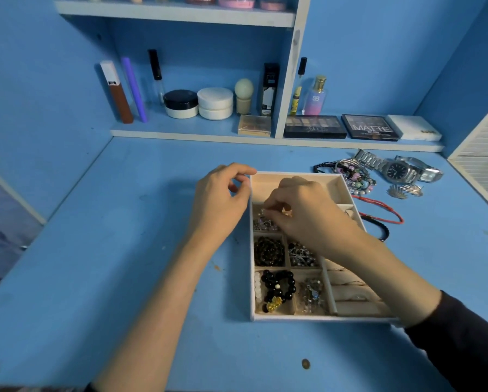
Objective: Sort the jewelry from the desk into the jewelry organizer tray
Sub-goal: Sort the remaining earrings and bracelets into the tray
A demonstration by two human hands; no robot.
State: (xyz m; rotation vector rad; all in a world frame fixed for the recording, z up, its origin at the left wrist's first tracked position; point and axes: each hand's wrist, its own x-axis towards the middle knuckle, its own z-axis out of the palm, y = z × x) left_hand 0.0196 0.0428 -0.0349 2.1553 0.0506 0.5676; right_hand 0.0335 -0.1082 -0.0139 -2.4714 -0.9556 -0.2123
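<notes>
A cream jewelry organizer tray (293,316) lies on the blue desk, its small compartments holding bead bracelets and chains. My right hand (302,210) reaches over the tray, fingertips curled down into an upper-left compartment with sparkly pieces (261,223); what it pinches is hidden. My left hand (223,198) hovers at the tray's upper-left corner, fingers loosely curled, thumb and forefinger near the rim, holding nothing that I can see. Loose jewelry lies to the right of the tray: beaded bracelets (353,172), two silver watches (401,171), silver leaf earrings (407,190), a red cord (384,210), a black braided cord (384,230).
A low shelf (197,132) at the desk's back carries cosmetic jars, tubes, bottles and makeup palettes (315,127). A white slatted panel (483,171) stands at the right edge. A small coin-like disc (306,363) lies near the front edge.
</notes>
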